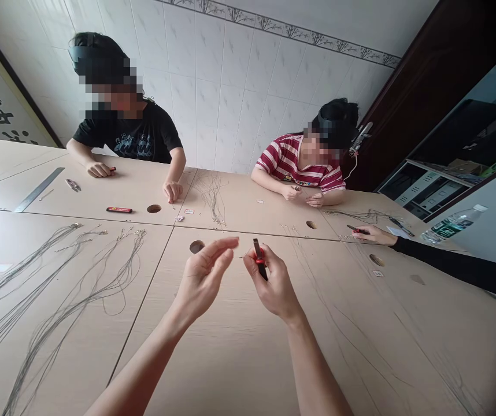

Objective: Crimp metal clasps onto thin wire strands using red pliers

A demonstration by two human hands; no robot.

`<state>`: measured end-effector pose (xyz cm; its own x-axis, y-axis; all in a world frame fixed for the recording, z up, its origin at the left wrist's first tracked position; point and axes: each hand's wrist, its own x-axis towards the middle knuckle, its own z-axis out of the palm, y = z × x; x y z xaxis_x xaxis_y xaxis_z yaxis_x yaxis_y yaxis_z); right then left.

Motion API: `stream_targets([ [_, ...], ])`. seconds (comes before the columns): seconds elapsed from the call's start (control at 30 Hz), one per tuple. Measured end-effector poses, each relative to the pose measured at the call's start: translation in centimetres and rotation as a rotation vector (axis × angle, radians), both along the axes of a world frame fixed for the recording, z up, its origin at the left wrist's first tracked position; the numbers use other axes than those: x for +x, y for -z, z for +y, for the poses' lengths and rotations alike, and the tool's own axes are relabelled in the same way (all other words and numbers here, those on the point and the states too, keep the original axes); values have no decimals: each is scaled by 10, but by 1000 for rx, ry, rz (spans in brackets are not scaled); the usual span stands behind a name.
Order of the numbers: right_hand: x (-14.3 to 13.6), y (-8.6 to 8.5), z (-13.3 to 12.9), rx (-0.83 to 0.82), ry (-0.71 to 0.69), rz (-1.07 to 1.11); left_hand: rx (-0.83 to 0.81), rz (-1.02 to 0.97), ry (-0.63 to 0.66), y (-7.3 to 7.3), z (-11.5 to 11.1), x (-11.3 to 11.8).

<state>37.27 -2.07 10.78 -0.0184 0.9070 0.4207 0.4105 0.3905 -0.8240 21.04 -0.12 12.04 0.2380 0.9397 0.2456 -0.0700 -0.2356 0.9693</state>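
Observation:
My right hand (274, 283) is wrapped round a black and red tool (260, 260), which looks like a lighter and points up and away from me. To its left, my left hand (204, 274) is raised over the table with its fingers stretched and the thumb a little apart from them. A thin dark cord (240, 257) shows faintly between the two hands; whether the left fingers touch it I cannot tell. Bundles of thin grey-green cords (87, 289) lie on the table to the left, and looser cords (330, 300) lie to the right.
Two people sit across the table (230, 346). Another person's hand (373, 235) reaches in from the right, near a water bottle (451, 225). A metal ruler (40, 189), a red and black marker (119, 210) and a round table hole (196, 247) lie beyond my hands.

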Motion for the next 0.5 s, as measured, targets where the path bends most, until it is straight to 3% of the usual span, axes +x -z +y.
stream_targets([
  [0.1, 4, 0, 1, 3, 35, 30, 33, -77, 8, -5, -3, -4],
  [0.27, 10, 6, 10, 1, 107, 71, -24, -102, 140, -13, -19, -14],
  [0.43, 20, 15, 26, 30, 157, 82, -101, 227, 406, -19, -47, -30],
  [0.5, 25, 17, 31, 41, 187, 85, -145, 413, 445, -15, -60, -41],
])
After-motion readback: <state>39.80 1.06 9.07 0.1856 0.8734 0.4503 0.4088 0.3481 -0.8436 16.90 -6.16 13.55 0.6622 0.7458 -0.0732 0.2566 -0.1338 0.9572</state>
